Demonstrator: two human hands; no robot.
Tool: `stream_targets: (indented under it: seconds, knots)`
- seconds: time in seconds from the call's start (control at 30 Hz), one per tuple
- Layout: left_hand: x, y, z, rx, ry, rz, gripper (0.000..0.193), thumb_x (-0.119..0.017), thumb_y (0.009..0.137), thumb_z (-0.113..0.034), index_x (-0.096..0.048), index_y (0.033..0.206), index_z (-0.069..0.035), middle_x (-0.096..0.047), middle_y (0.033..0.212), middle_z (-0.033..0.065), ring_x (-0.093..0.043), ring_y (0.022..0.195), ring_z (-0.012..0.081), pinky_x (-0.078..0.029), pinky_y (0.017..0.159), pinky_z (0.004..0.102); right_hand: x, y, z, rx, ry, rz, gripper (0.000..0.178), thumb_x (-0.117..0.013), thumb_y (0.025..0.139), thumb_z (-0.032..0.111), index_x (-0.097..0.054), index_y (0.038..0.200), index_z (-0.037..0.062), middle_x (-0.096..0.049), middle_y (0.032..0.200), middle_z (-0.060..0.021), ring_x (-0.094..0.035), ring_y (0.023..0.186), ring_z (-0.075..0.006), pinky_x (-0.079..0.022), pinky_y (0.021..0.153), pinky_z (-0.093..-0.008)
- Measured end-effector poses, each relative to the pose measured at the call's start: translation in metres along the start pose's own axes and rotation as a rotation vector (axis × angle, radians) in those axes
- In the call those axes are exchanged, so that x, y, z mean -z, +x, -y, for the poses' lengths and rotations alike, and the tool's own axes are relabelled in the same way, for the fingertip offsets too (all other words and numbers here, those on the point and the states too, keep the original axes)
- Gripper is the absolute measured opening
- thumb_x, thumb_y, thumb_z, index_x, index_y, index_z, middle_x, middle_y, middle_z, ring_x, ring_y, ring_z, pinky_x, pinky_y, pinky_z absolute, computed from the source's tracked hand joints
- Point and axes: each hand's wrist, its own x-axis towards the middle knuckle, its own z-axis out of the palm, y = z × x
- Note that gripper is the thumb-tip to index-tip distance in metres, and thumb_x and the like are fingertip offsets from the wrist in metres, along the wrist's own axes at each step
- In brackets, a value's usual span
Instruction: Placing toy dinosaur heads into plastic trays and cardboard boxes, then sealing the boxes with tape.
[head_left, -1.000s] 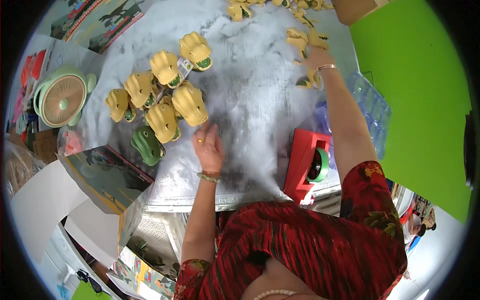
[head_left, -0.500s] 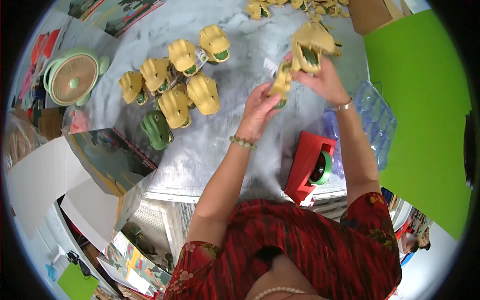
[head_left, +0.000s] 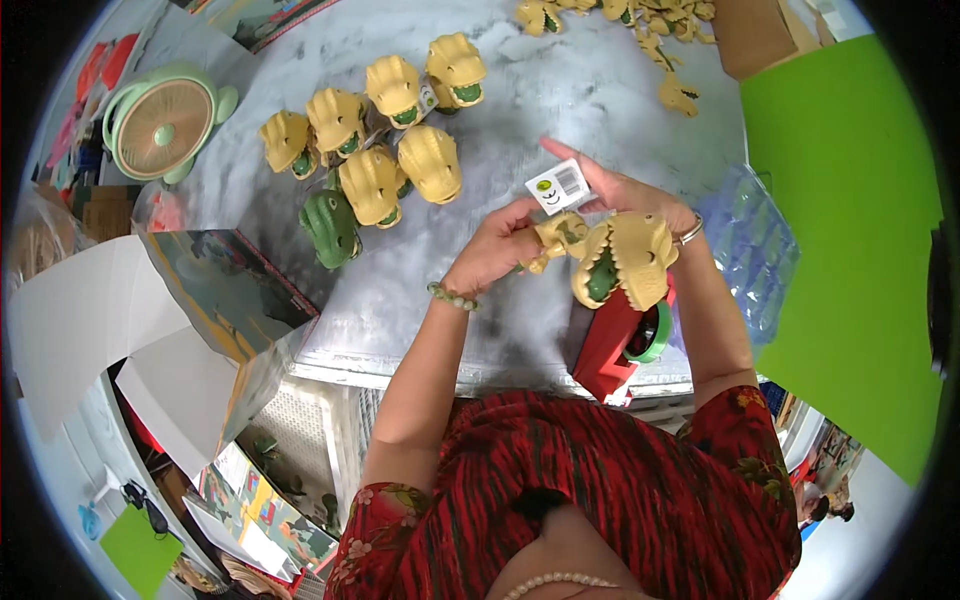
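A yellow toy dinosaur with a large toothed head, open jaws and a green mouth hangs in front of me. My left hand is closed around its narrower body or tail end, thumb and fingers pinching it. A white hang tag with a barcode sticks up from the toy. Behind the tag and the dinosaur's head, my right hand is spread, its index finger stretched to the left. Part of that hand's fingers is hidden by the tag. The big head lies close to my right wrist.
Several yellow dinosaur toys stand grouped at left, beside a green one. A red tape dispenser sits at the front edge. Clear plastic trays, a green board, a fan and an unfolded box surround the table.
The dinosaur has come nearer to me and turned, its head now lower right. My left hand moved down and left; my right hand opened off the head. The tag now faces up.
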Motion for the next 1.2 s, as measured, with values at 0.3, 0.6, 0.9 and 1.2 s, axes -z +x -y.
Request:
stream_targets:
  seconds: [0.3, 0.6, 0.9, 1.2]
  knots:
    - [0.004, 0.0, 0.026, 0.045, 0.004, -0.421, 0.022, -0.047, 0.072, -0.002, -0.052, 0.093, -0.001, -0.053, 0.071, 0.0015, -0.047, 0.055, 0.0065, -0.038, 0.043, 0.0204, -0.032, 0.013, -0.015, 0.223, -0.588, -0.284, 0.054, -0.071, 0.059, 0.018, -0.046, 0.105, 0.0061, -0.049, 0.103, -0.0066, -0.051, 0.087, -0.0163, -0.041, 0.076, -0.028]
    - [0.018, 0.022, 0.047, -0.373, 0.278, -0.665, 0.02, -0.048, 0.068, 0.003, -0.051, 0.087, -0.001, -0.055, 0.078, 0.0047, -0.048, 0.067, 0.0103, -0.04, 0.059, 0.0225, -0.036, 0.041, -0.015, 0.018, -0.478, -0.513, 0.037, -0.062, 0.07, 0.018, -0.05, 0.103, 0.0056, -0.054, 0.087, -0.0049, -0.051, 0.075, -0.0125, -0.042, 0.066, -0.0253]
    - [0.046, 0.032, 0.054, -0.509, 0.571, -0.655, 0.027, -0.054, 0.077, -0.008, -0.041, 0.099, -0.001, -0.05, 0.092, 0.0048, -0.048, 0.081, 0.0111, -0.042, 0.069, 0.0238, -0.012, 0.055, -0.03, 0.251, -0.582, -0.28, 0.041, -0.062, 0.071, 0.017, -0.047, 0.11, 0.0118, -0.047, 0.102, -0.0065, -0.049, 0.087, -0.0165, -0.041, 0.075, -0.0265]
    - [0.048, 0.037, 0.048, -0.521, 0.17, -0.584, 0.033, -0.051, 0.076, -0.006, -0.04, 0.106, 0.001, -0.051, 0.096, 0.0089, -0.051, 0.086, 0.0159, -0.041, 0.073, 0.027, -0.012, 0.061, -0.03, 0.256, -0.374, -0.156, 0.038, -0.06, 0.069, 0.007, -0.048, 0.105, 0.0111, -0.043, 0.106, -0.0045, -0.045, 0.093, -0.0153, -0.038, 0.079, -0.0279]
